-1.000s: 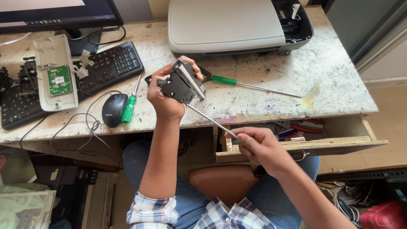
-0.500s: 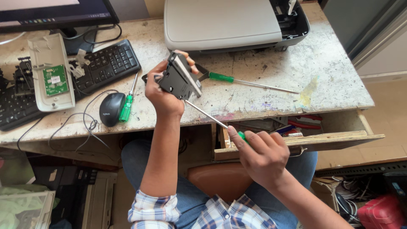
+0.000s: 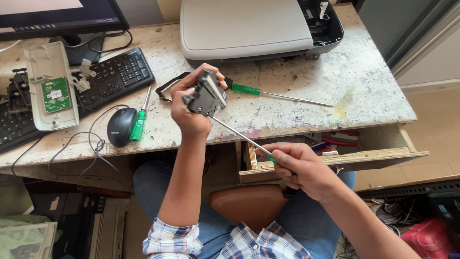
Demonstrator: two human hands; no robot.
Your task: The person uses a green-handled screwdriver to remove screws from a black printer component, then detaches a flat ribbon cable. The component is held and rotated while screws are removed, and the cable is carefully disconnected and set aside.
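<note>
My left hand point(image 3: 190, 111) grips a small black and grey mechanical part point(image 3: 207, 94) and holds it up above the front edge of the worn white desk point(image 3: 306, 110). My right hand point(image 3: 303, 169) is closed around the green handle of a long screwdriver point(image 3: 239, 136). Its thin metal shaft runs up and left, and the tip meets the underside of the part. Both hands are over my lap, in front of an open wooden drawer point(image 3: 335, 158).
A grey printer point(image 3: 249, 26) stands at the back. A second green screwdriver point(image 3: 268, 93) lies behind the part, a third point(image 3: 139, 125) beside a black mouse point(image 3: 120, 125). A keyboard point(image 3: 115, 76), an opened white casing with a green circuit board point(image 3: 51, 93), and a monitor point(image 3: 57, 17) are on the left.
The part in my left hand has tilted slightly. My right hand has slid the screwdriver so its tip stays against the part's underside.
</note>
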